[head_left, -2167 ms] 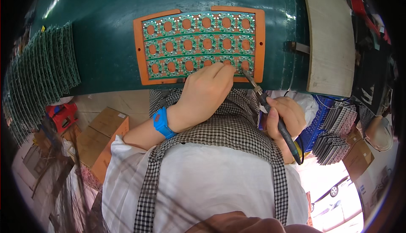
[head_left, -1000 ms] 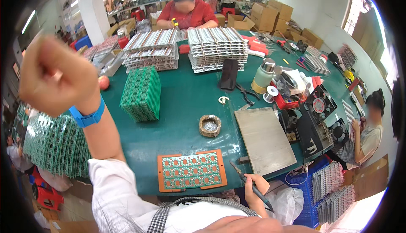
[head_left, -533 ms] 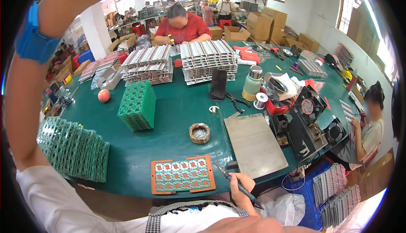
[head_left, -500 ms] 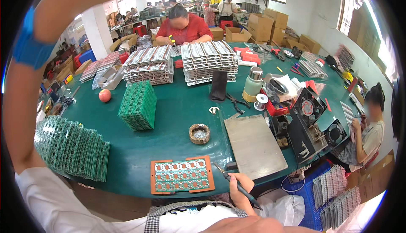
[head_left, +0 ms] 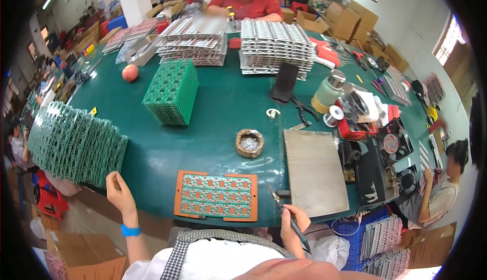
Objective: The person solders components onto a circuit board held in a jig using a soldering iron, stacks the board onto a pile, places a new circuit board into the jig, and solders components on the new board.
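Observation:
My right hand [head_left: 294, 224] grips a soldering iron [head_left: 280, 204] with a dark handle, its metal tip pointing up and left beside an orange-brown holder frame [head_left: 178, 199]. In the frame lies a green circuit board panel [head_left: 219, 195] with rows of round copper-coloured pads. My left hand [head_left: 120, 193], a blue band on its wrist, hovers at the table's near left edge. Its fingers are curled, and what they hold, if anything, is hidden. Just beyond it a long row of green circuit board panels [head_left: 76, 143] stands on edge.
Right of the iron lies a flat metal plate [head_left: 317, 173]. A round tin [head_left: 249, 143], a solder spool [head_left: 333, 116], a flask [head_left: 328, 92], pliers [head_left: 302, 110] and a black fan unit [head_left: 378, 173] stand farther out. A green panel stack [head_left: 171, 92] occupies mid-table; a co-worker in red [head_left: 248, 3] sits opposite.
My left arm has come down from high at the left to beside the row of green panels. The view has tilted downward. The soldering iron stays in my right hand.

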The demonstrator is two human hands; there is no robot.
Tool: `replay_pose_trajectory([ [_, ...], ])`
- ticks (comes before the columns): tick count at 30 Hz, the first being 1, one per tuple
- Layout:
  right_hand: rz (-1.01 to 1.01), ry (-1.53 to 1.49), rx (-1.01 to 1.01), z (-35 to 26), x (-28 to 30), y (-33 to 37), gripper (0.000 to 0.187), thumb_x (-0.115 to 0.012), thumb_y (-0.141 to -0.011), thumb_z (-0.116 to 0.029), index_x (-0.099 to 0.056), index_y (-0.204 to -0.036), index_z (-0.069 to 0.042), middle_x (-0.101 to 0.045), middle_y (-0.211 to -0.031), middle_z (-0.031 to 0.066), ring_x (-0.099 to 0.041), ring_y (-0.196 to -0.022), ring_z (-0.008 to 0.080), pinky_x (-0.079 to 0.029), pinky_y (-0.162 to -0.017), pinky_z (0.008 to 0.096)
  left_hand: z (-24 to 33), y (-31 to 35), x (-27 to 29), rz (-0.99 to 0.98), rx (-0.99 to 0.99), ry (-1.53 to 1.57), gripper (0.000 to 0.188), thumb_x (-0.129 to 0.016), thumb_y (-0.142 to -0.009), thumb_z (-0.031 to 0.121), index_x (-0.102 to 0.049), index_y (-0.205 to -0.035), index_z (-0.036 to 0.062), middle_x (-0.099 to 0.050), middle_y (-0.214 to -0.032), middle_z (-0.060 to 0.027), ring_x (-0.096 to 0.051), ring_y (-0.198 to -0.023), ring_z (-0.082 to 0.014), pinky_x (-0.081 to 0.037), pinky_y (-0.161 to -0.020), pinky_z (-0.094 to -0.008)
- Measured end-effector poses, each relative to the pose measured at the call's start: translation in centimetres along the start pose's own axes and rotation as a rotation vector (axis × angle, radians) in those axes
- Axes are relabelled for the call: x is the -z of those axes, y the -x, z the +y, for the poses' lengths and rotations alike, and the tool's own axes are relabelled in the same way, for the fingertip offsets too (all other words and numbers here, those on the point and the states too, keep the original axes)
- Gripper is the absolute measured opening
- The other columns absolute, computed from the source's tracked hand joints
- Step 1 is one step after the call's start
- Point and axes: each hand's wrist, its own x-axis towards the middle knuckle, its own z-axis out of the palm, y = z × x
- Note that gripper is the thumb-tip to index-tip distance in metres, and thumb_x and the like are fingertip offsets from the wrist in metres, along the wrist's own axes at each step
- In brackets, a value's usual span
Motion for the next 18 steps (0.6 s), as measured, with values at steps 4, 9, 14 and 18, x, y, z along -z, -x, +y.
replay_pose_trajectory([
  [4, 0.026, -0.059, 0.051, -0.9, -1.1, 0.4, 0.014, -0.062, -0.080, -0.002, -0.062, -0.093, 0.004, -0.061, -0.078, 0.0101, -0.057, -0.066, 0.0156, -0.045, -0.061, 0.0254, 4.6, -2.1, -3.7, 0.079, -0.182, -0.012, 0.006, -0.056, -0.089, 0.003, -0.060, -0.092, -0.0011, -0.061, -0.084, -0.0092, -0.059, -0.073, -0.0184, -0.048, -0.066, -0.0301],
  [9, 0.033, -0.024, 0.016, -0.2, -0.5, 2.5, 0.019, -0.067, -0.081, -0.010, -0.062, -0.097, -0.001, -0.064, -0.086, 0.0133, -0.062, -0.073, 0.0248, -0.050, -0.069, 0.0326, 13.0, 4.3, -9.3, -0.368, -0.513, 0.254, 0.013, -0.067, -0.075, 0.002, -0.063, -0.088, 0.0048, -0.063, -0.077, -0.0107, -0.061, -0.065, -0.0292, -0.049, -0.057, -0.0355],
  [14, -0.050, 0.072, -0.139, -2.7, -1.4, 0.7, 0.016, -0.061, -0.082, -0.003, -0.060, -0.097, 0.000, -0.063, -0.086, 0.0152, -0.061, -0.076, 0.0256, -0.049, -0.070, 0.0331, 13.6, 10.3, -9.4, -0.844, -0.375, 0.314, 0.011, -0.066, -0.076, 0.002, -0.064, -0.086, 0.0061, -0.062, -0.072, -0.0076, -0.059, -0.061, -0.0238, -0.046, -0.052, -0.0324],
  [18, -0.069, -0.029, 0.105, -0.7, -1.1, -0.2, 0.012, -0.058, -0.078, 0.002, -0.061, -0.089, 0.004, -0.062, -0.076, 0.0155, -0.059, -0.066, 0.0250, -0.047, -0.060, 0.0322, 13.0, 11.5, -8.9, -1.014, -0.365, 0.329, 0.012, -0.067, -0.075, 0.002, -0.065, -0.086, 0.0056, -0.063, -0.072, -0.0063, -0.058, -0.058, -0.0205, -0.045, -0.051, -0.0306],
])
